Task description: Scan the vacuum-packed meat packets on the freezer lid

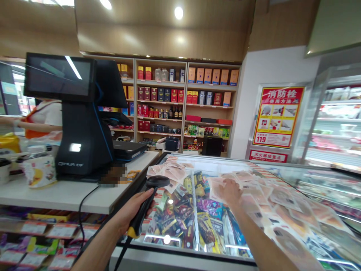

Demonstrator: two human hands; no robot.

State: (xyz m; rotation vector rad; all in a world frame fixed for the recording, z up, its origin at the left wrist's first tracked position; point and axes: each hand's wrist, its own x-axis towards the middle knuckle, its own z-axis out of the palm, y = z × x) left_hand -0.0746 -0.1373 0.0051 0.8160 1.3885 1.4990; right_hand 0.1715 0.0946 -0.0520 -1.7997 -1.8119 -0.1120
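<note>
My left hand (pixel 138 207) is wrapped around the handle of a black-and-yellow barcode scanner (pixel 143 205), its head tilted up and its cable hanging down. Over the glass top of a chest freezer, my right hand (pixel 230 191) has its fingers closed on the edge of a flat clear packet (pixel 216 188); the fingertips are partly hidden. Many similar flat packets (pixel 284 197) with small labels lie overlapping to the right of it. Another group of packets (pixel 170 172) lies beyond the scanner head. Under the glass are colourful wrapped ice creams (pixel 177 218).
To the left, a white counter (pixel 96 199) carries a point-of-sale terminal (pixel 81 131) and a patterned paper cup (pixel 40 171). Snack shelves (pixel 42 241) sit beneath it. A person (pixel 42 116) stands behind the terminal. Boxed goods fill the back shelves (pixel 160 101). A red fire-hydrant sign (pixel 278 116) hangs right.
</note>
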